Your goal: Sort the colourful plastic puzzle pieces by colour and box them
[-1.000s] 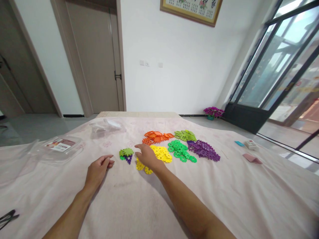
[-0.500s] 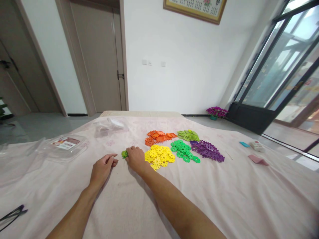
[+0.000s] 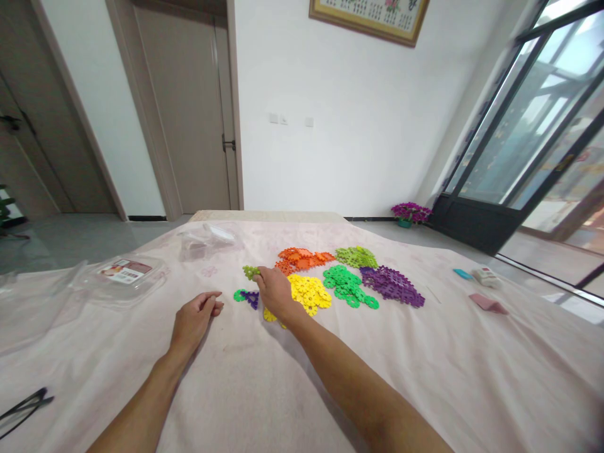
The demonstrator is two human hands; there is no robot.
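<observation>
My right hand (image 3: 276, 290) pinches some light green snowflake discs (image 3: 251, 272) just above the cloth. Below them lie a green disc (image 3: 240, 295) and a few purple pieces (image 3: 251, 299), apart from the big piles. The yellow pile (image 3: 311, 292) is partly hidden behind my right hand. My left hand (image 3: 195, 321) rests on the cloth to the left, fingers curled together with nothing visible in them. Further right are an orange pile (image 3: 302, 258), a green pile (image 3: 346, 283), a light green pile (image 3: 356, 256) and a purple pile (image 3: 396, 287).
Clear plastic containers (image 3: 127, 280) lie at the left of the pink cloth (image 3: 226, 390), and black glasses (image 3: 28, 406) at its near left edge. On the right are a pink cloth piece (image 3: 488, 303), a blue item (image 3: 463, 274) and a small white box (image 3: 486, 277).
My right hand has moved right and slightly away, carrying the light green discs. The green disc and purple pieces are now uncovered. My left hand has stayed put.
</observation>
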